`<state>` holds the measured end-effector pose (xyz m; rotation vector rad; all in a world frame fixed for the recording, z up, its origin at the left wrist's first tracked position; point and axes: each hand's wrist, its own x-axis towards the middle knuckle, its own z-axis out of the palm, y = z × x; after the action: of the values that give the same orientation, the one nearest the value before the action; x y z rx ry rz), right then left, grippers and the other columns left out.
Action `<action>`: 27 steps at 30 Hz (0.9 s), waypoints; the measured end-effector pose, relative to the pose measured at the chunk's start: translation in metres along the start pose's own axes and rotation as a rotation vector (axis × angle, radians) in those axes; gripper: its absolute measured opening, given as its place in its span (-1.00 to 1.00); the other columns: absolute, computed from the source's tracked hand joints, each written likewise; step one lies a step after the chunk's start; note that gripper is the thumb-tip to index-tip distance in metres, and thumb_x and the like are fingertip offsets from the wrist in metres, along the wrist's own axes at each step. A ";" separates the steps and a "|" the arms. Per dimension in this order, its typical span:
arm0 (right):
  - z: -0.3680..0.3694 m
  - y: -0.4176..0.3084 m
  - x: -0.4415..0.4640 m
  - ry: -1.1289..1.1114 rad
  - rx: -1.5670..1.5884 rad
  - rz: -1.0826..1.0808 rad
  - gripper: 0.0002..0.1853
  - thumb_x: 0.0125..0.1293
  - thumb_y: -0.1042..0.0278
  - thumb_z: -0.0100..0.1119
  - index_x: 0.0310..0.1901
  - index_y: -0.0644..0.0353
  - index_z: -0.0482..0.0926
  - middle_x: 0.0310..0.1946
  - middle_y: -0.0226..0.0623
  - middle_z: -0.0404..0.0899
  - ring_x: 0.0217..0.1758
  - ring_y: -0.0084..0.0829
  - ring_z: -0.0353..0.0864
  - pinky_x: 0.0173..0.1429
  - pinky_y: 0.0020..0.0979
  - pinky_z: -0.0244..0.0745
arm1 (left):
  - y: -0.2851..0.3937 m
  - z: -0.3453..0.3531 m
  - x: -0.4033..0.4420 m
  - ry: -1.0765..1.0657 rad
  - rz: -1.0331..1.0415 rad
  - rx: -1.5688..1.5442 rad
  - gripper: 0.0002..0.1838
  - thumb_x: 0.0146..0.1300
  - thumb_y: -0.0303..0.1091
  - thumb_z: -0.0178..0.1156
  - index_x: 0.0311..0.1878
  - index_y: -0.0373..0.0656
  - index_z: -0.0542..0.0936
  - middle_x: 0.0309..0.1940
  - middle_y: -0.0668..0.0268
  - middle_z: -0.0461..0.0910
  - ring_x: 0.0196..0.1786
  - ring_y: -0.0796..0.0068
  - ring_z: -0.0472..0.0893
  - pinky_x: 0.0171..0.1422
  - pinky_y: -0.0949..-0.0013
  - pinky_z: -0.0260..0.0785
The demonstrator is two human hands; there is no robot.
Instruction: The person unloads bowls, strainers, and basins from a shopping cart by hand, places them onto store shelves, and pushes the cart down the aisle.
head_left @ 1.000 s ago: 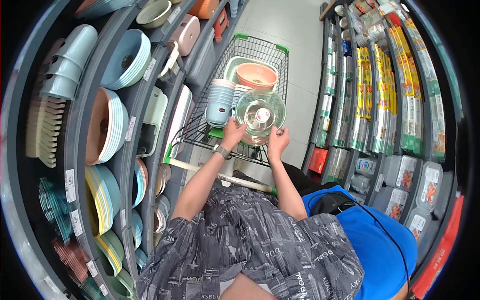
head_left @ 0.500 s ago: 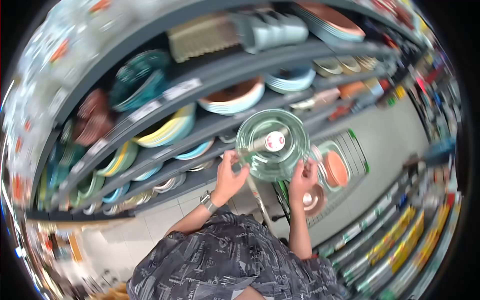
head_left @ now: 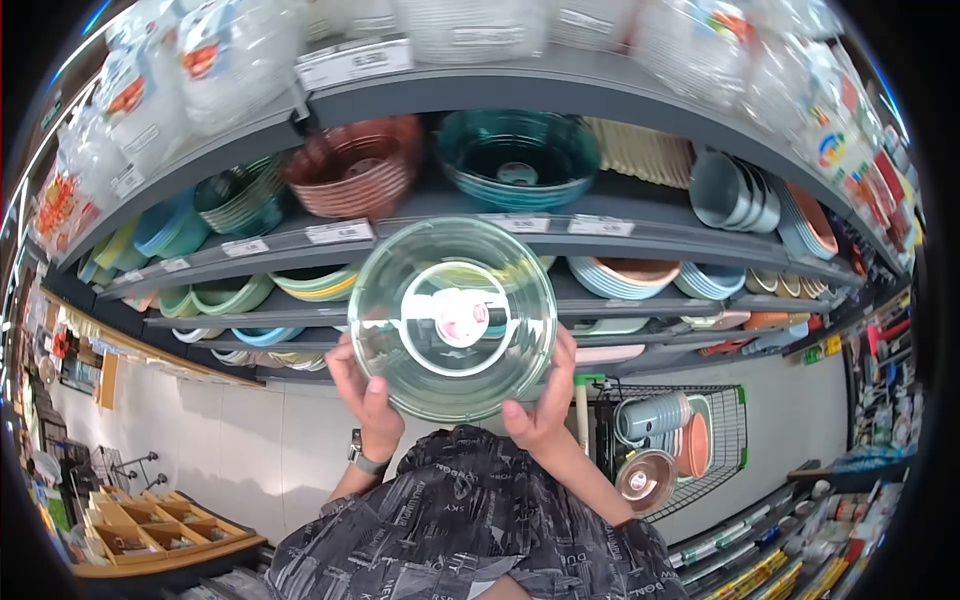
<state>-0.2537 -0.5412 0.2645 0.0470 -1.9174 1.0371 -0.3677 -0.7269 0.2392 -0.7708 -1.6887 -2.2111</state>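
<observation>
A clear, green-tinted bowl (head_left: 400, 385) with a round label at its centre is held up in front of the shelves. My left hand (head_left: 368, 400) grips its lower left rim, thumb on the near side. On the lower right rim, my right hand (head_left: 545, 400) closes round the edge in the same way. Just behind the bowl, a stack of teal bowls (head_left: 517, 160) and a stack of dark pink bowls (head_left: 355, 165) stand on the shelf.
A shopping cart (head_left: 742, 425) at the lower right holds blue-grey containers (head_left: 652, 416), an orange basin (head_left: 693, 445) and a brownish clear bowl (head_left: 645, 480). Price tags line the shelf edge (head_left: 600, 226). A wooden display (head_left: 165, 530) stands at the lower left.
My hands have lifted the clear bowl out from over the cart and nearer to me. The view has turned from the aisle to face the shelves, with the cart now at the right.
</observation>
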 end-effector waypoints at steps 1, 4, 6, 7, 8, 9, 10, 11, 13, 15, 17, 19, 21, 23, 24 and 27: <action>0.016 -0.001 0.007 -0.034 0.054 -0.001 0.01 0.23 -0.20 0.28 0.40 0.55 0.15 0.35 0.28 0.25 0.44 0.11 0.26 0.48 -0.02 0.16 | 0.002 -0.011 0.008 0.072 0.017 0.006 -0.35 0.36 0.10 0.14 0.20 -0.30 0.27 0.30 -0.05 0.36 0.32 0.14 0.44 0.45 0.10 0.22; 0.059 -0.009 0.040 -0.157 0.098 -0.083 0.01 0.20 -0.14 0.35 0.40 0.54 0.13 0.37 0.28 0.24 0.46 0.14 0.25 0.50 -0.01 0.15 | 0.017 -0.035 0.035 0.203 0.081 0.039 -0.17 0.32 0.28 0.11 0.32 -0.26 0.15 0.41 -0.14 0.25 0.43 0.00 0.34 0.53 -0.03 0.15; 0.087 -0.015 0.062 -0.255 0.151 -0.153 0.03 0.18 -0.08 0.40 0.43 0.51 0.10 0.39 0.25 0.21 0.47 0.13 0.24 0.49 -0.02 0.19 | 0.023 -0.044 0.056 0.266 0.174 0.009 -0.11 0.31 0.34 0.06 0.39 -0.22 0.10 0.47 -0.19 0.18 0.51 -0.06 0.25 0.58 -0.07 0.04; 0.102 -0.021 0.070 -0.290 0.176 -0.142 0.03 0.17 -0.06 0.40 0.44 0.49 0.09 0.40 0.24 0.19 0.48 0.12 0.22 0.48 -0.03 0.20 | 0.024 -0.053 0.064 0.307 0.169 0.018 -0.10 0.32 0.36 -0.02 0.44 -0.20 0.10 0.51 -0.21 0.13 0.56 -0.10 0.17 0.62 -0.09 -0.05; 0.117 -0.029 0.078 -0.325 0.202 -0.129 0.03 0.17 -0.04 0.41 0.45 0.47 0.08 0.42 0.23 0.16 0.48 0.12 0.21 0.48 -0.03 0.22 | 0.026 -0.063 0.072 0.313 0.171 0.023 -0.10 0.32 0.36 -0.02 0.44 -0.20 0.10 0.51 -0.21 0.13 0.56 -0.10 0.17 0.62 -0.09 -0.05; 0.132 -0.036 0.086 -0.369 0.271 -0.092 0.04 0.17 -0.03 0.44 0.47 0.43 0.06 0.44 0.21 0.11 0.49 0.11 0.18 0.48 -0.04 0.21 | 0.028 -0.073 0.080 0.373 0.193 0.033 -0.11 0.33 0.35 -0.07 0.45 -0.20 0.10 0.51 -0.20 0.13 0.55 -0.11 0.18 0.62 -0.10 -0.05; 0.146 -0.040 0.092 -0.370 0.277 -0.093 0.04 0.17 -0.03 0.44 0.47 0.43 0.06 0.44 0.21 0.11 0.49 0.11 0.18 0.48 -0.04 0.21 | 0.028 -0.083 0.089 0.430 0.214 0.042 -0.12 0.35 0.34 -0.12 0.46 -0.21 0.10 0.51 -0.19 0.13 0.55 -0.11 0.18 0.62 -0.10 -0.06; 0.159 -0.043 0.098 -0.397 0.299 -0.104 0.05 0.16 -0.02 0.46 0.47 0.42 0.05 0.43 0.21 0.12 0.49 0.11 0.18 0.48 -0.05 0.21 | 0.027 -0.094 0.098 0.433 0.271 0.064 -0.16 0.39 0.29 -0.22 0.48 -0.21 0.11 0.52 -0.17 0.14 0.56 -0.10 0.18 0.62 -0.11 -0.07; 0.181 -0.050 0.108 -0.425 0.368 -0.101 0.06 0.15 0.01 0.52 0.46 0.41 0.05 0.42 0.21 0.13 0.49 0.11 0.18 0.50 -0.04 0.18 | 0.034 -0.107 0.114 0.459 0.275 0.053 -0.19 0.42 0.26 -0.25 0.49 -0.22 0.10 0.52 -0.16 0.14 0.56 -0.09 0.17 0.63 -0.09 -0.07; 0.202 -0.052 0.116 -0.404 0.369 -0.112 0.05 0.14 0.03 0.53 0.45 0.41 0.05 0.42 0.20 0.13 0.49 0.12 0.18 0.50 -0.04 0.17 | 0.033 -0.121 0.128 0.496 0.286 0.017 -0.29 0.49 0.12 -0.31 0.47 -0.26 0.10 0.51 -0.16 0.16 0.56 -0.06 0.18 0.63 -0.05 -0.02; 0.215 -0.055 0.125 -0.377 0.344 -0.120 0.04 0.16 0.06 0.53 0.46 0.39 0.05 0.40 0.17 0.14 0.47 0.09 0.21 0.45 -0.07 0.24 | 0.029 -0.134 0.142 0.500 0.272 0.038 -0.29 0.50 0.09 -0.35 0.49 -0.27 0.10 0.49 -0.13 0.21 0.55 -0.05 0.21 0.64 -0.04 0.00; 0.228 -0.056 0.133 -0.347 0.385 -0.100 0.04 0.16 0.06 0.53 0.46 0.39 0.05 0.39 0.16 0.14 0.45 0.06 0.22 0.41 -0.09 0.28 | 0.036 -0.135 0.159 0.497 0.241 0.067 -0.32 0.53 0.06 -0.38 0.49 -0.28 0.14 0.45 -0.11 0.30 0.51 -0.02 0.29 0.62 -0.02 0.09; 0.241 -0.053 0.140 -0.279 0.370 -0.145 0.01 0.20 0.08 0.51 0.46 0.38 0.05 0.36 0.14 0.15 0.40 0.00 0.27 0.30 -0.14 0.36 | 0.038 -0.137 0.173 0.498 0.241 0.068 -0.33 0.54 0.04 -0.37 0.48 -0.29 0.15 0.45 -0.11 0.30 0.51 0.00 0.29 0.62 -0.01 0.09; 0.250 -0.058 0.145 -0.253 0.369 -0.136 -0.01 0.21 0.08 0.50 0.45 0.40 0.05 0.36 0.15 0.15 0.39 0.01 0.28 0.30 -0.13 0.35 | 0.045 -0.138 0.184 0.483 0.235 0.075 -0.37 0.54 -0.02 -0.36 0.45 -0.32 0.17 0.42 -0.12 0.35 0.50 0.04 0.31 0.61 0.03 0.09; 0.255 -0.060 0.149 -0.221 0.368 -0.131 -0.02 0.22 0.09 0.49 0.44 0.41 0.05 0.35 0.16 0.16 0.38 0.02 0.28 0.30 -0.12 0.35 | 0.043 -0.142 0.191 0.485 0.240 0.075 -0.37 0.54 -0.02 -0.36 0.45 -0.32 0.17 0.42 -0.12 0.35 0.50 0.04 0.31 0.61 0.03 0.09; 0.271 -0.064 0.163 -0.188 0.342 -0.071 -0.05 0.28 0.03 0.43 0.38 0.53 0.07 0.26 0.23 0.25 0.31 0.02 0.33 0.28 -0.12 0.34 | 0.042 -0.152 0.212 0.399 0.192 0.069 -0.37 0.53 0.00 -0.21 0.44 -0.30 0.16 0.40 -0.15 0.34 0.47 0.09 0.35 0.61 0.10 0.01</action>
<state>-0.5107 -0.7063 0.3663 0.4167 -1.8677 1.3403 -0.5609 -0.8597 0.3610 -0.4170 -1.4230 -2.0009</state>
